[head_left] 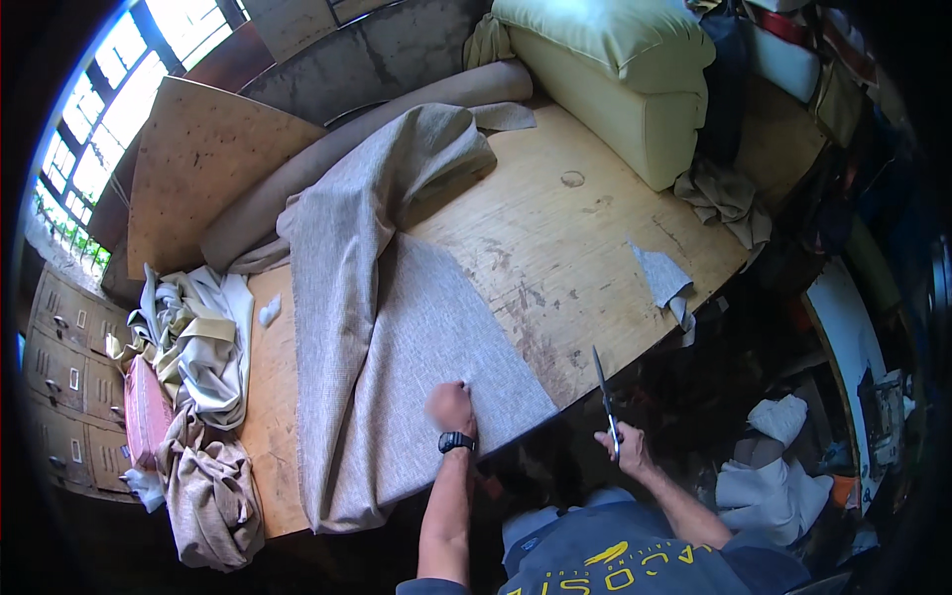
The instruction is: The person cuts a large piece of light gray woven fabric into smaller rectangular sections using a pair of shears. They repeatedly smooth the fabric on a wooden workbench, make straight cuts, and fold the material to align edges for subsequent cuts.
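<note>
Grey woven fabric [436, 327] lies across the wooden table, partly flat and partly folded over in a long loose ridge toward the far side. My left hand [451, 405], with a black watch at its wrist, rests on the flat part near the front edge. Its fingers are curled closed; whatever they may hold is hidden. Off the table's front edge, my right hand [630, 448] grips a pair of scissors [605, 392] by the handles, the blades pointing up and away from me. The blades appear together and touch no fabric.
A fabric roll [367, 149] lies along the back of the wooden table [555, 278]. A pale yellow upholstered piece [625, 99] stands at far right. Fabric scraps [662, 281] lie near the right edge; crumpled cloths [203, 342] crowd the left end beside metal lockers [74, 377].
</note>
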{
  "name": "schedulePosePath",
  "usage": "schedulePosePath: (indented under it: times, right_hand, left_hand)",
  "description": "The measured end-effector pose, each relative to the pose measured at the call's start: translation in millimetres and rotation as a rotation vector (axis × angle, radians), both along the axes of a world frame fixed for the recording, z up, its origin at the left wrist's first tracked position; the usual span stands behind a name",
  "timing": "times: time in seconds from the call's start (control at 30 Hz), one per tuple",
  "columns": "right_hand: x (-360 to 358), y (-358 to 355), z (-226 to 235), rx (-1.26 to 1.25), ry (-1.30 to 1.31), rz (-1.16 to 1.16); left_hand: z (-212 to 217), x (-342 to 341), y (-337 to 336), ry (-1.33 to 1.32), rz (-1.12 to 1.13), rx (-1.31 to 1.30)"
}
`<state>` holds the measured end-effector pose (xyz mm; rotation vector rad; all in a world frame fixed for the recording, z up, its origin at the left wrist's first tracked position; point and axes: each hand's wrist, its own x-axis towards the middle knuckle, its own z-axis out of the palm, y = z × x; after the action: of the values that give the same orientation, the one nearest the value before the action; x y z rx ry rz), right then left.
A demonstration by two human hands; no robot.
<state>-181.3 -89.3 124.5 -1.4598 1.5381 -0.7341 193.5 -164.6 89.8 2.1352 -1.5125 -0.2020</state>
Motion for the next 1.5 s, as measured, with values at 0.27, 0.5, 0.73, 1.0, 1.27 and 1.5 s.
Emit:
schedulePosePath:
  times: [0.27, 0.5, 0.73, 1.0, 1.27, 1.5]
  right_hand:
    - [-11, 28, 7, 0.169, -0.038, -0.109]
    - [-21, 11, 0, 0.133, -0.005, -0.047]
    - [-22, 16, -1, 0.132, -0.088, -0.037]
    - [-9, 17, -30, 0.022, -0.069, -0.04]
    - [0, -59, -51, -0.198, 0.029, -0.289]
    - [13, -90, -85, -0.046, -0.057, -0.447]
  left_hand:
    - [-17, 6, 10, -0.008, -0.079, 0.188]
    - [1, -5, -7, -0.151, -0.169, -0.158]
    - [-19, 0, -6, 0.08, -0.131, 0.016]
    - [3, -138, 266, 1.112, -0.604, 0.768]
    - [55, -2, 176, 0.708, -0.034, 0.191]
    - [18, 268, 101, -0.097, 0.409, 0.04]
